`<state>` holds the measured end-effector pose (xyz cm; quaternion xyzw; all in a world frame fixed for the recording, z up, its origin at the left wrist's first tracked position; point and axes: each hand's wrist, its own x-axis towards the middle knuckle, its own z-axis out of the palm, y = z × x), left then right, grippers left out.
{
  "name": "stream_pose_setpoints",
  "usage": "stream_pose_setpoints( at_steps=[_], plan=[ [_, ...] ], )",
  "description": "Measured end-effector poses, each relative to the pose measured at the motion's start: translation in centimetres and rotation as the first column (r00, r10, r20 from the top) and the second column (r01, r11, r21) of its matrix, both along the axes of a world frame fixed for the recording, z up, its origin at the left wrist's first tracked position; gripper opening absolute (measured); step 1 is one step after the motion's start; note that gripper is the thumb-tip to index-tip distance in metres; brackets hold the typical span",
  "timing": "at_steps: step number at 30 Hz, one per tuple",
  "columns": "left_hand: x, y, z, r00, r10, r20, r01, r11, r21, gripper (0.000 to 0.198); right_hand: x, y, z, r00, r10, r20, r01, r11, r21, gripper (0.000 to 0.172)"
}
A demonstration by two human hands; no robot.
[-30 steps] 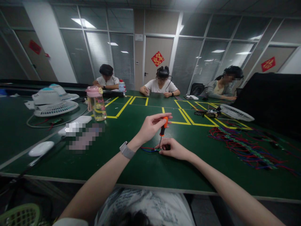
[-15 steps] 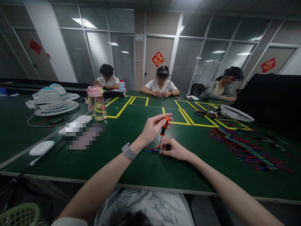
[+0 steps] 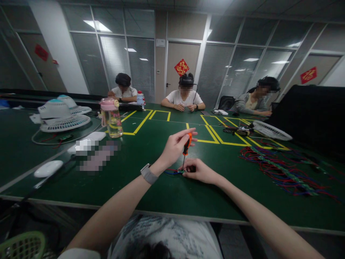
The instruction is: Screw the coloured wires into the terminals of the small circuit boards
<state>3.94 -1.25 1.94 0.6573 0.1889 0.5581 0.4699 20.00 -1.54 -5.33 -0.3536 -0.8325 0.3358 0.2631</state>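
My left hand grips the orange and black handle of a screwdriver, held nearly upright. Its metal tip points down onto a small green circuit board on the green table. My right hand pinches the right end of that board between thumb and fingers. Red and blue wires run from the board's left side, partly below my left wrist.
A pink-lidded bottle and fans stand left, near a white device. Wired circuit boards lie right, below another fan. Yellow tape marks the table. Three people sit across it.
The screwdriver handle and the fingers of my left hand have shifted slightly left and turned a little. My right hand stays on the board.
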Motion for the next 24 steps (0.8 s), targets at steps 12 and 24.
stream_pose_setpoints(
  at_steps=[12,24],
  plan=[
    [-0.19,-0.05,0.02,0.985,0.159,-0.071,-0.149,0.979,0.139,0.03,0.01,0.02,-0.06,1.0,0.002,-0.017,-0.002,1.0,-0.008,0.013],
    [-0.11,-0.01,-0.36,0.906,0.418,-0.062,-0.384,0.876,0.291,0.011,0.0,0.02,-0.13,1.0,-0.01,-0.02,0.01,1.0,-0.017,0.013]
  ],
)
